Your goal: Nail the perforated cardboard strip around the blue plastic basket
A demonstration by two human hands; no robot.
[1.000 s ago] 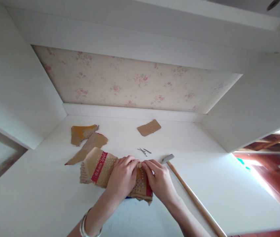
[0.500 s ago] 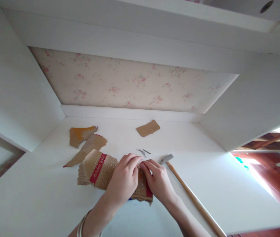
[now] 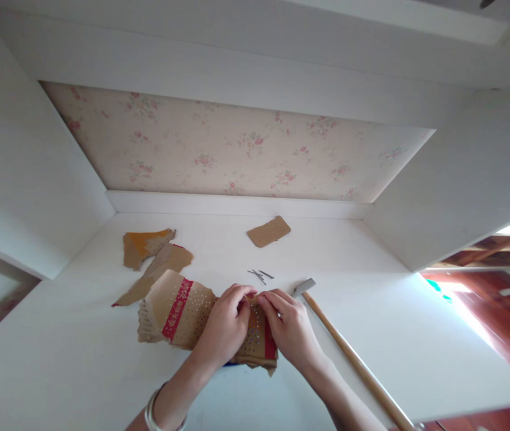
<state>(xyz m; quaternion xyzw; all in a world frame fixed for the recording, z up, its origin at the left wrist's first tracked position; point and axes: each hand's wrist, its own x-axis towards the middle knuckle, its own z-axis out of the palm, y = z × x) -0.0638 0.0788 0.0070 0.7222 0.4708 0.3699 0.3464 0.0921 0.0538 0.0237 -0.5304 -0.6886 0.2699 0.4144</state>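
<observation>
A torn piece of brown cardboard [image 3: 178,308] with red bands and many small punched holes lies on the white desk [image 3: 79,359]. My left hand [image 3: 225,326] rests on its middle with fingers curled, fingertips pinching at the top edge. My right hand [image 3: 288,326] lies on the cardboard's right end, fingers bent and meeting the left fingertips at that same edge. Whether anything small sits between the fingertips is hidden. A bangle circles my left wrist.
A hammer [image 3: 304,288] with a long wooden handle [image 3: 358,365] lies just right of my right hand. A few small nails [image 3: 260,275] lie behind the hands. Cardboard scraps [image 3: 151,254] sit at back left, a small perforated piece [image 3: 268,231] near the floral back wall.
Both hands stay on the cardboard; the fingertips have drawn closer together at its top edge. The view has shifted slightly.
</observation>
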